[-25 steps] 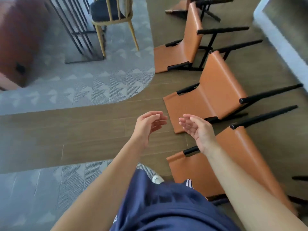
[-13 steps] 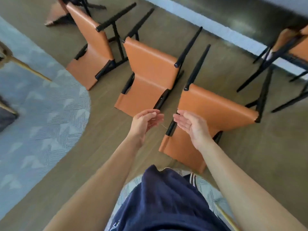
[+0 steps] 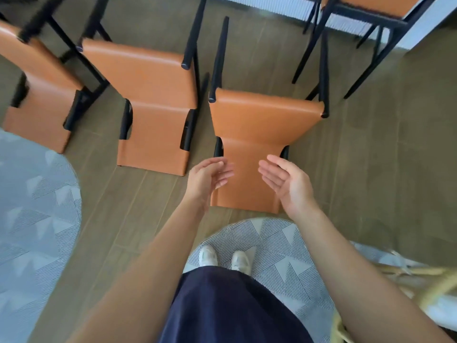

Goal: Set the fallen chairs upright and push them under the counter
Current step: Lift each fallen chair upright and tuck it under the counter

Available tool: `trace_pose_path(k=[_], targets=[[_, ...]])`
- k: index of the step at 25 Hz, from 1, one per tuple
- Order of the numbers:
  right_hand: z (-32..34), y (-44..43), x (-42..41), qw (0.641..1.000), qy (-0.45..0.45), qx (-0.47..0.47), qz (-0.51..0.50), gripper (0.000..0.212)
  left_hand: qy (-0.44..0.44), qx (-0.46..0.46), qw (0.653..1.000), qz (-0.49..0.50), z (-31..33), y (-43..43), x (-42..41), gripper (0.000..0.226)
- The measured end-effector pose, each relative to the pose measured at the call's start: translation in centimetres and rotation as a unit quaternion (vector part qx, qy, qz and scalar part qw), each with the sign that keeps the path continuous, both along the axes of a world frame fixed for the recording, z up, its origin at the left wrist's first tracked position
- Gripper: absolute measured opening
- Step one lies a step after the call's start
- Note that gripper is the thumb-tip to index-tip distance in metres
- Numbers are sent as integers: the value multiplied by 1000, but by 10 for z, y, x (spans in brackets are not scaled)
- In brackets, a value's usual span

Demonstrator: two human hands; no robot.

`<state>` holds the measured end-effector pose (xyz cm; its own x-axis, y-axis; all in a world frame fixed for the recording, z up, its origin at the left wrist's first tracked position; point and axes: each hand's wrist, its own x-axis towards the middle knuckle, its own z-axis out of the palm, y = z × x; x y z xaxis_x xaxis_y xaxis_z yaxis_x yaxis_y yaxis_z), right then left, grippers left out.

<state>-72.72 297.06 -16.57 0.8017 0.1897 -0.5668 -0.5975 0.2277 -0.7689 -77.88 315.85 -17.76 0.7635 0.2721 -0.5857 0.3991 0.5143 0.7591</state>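
Three orange leather chairs with black metal legs lie on their backs on the wooden floor, legs pointing toward the counter. The nearest fallen chair [image 3: 257,134] is straight ahead of me. A second fallen chair [image 3: 153,105] lies left of it, a third [image 3: 37,95] at the far left. My left hand [image 3: 207,177] and my right hand [image 3: 286,181] hover palms facing each other above the backrest end of the nearest chair, fingers relaxed, holding nothing. A fourth orange chair [image 3: 378,6] stands upright at the counter [image 3: 425,26], top right.
A grey patterned rug [image 3: 34,219] covers the floor on the left, and a round one [image 3: 279,253] lies under my feet. A pale wooden chair frame [image 3: 420,288] sits at the lower right.
My view has swung round so the fallen chairs now lie straight ahead. My hands have spread a little wider apart and sit over the nearest chair's backrest.
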Motion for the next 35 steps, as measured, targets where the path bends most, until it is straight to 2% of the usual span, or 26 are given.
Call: trace_pose_path(k=[4, 8, 16, 18, 25, 30, 33, 35], targets=[[-49, -38, 7, 997, 34, 2, -65, 26, 21, -21, 1000, -9, -54, -25, 13, 18], [-127, -56, 12, 990, 71, 14, -122, 28, 48, -4, 998, -38, -135, -39, 31, 19], [-345, -53, 23, 981, 122, 23, -146, 27, 87, 6, 994, -67, -347, -41, 53, 19], [-408, -51, 26, 982, 123, 24, -143, 26, 87, 23, 992, -87, -407, -42, 54, 18], [-574, -53, 42, 989, 97, 14, -115, 29, 84, 82, 982, -145, -559, -44, 65, 18], [-648, -48, 53, 991, 87, 11, -97, 31, 40, 204, 949, -238, -623, -49, 71, 14], [-677, -43, 55, 994, 86, 1, -72, 27, 3, 274, 908, -318, -653, -53, 74, 16], [-688, -41, 55, 996, 77, -14, -44, 25, -6, 312, 882, -352, -668, -55, 73, 26]])
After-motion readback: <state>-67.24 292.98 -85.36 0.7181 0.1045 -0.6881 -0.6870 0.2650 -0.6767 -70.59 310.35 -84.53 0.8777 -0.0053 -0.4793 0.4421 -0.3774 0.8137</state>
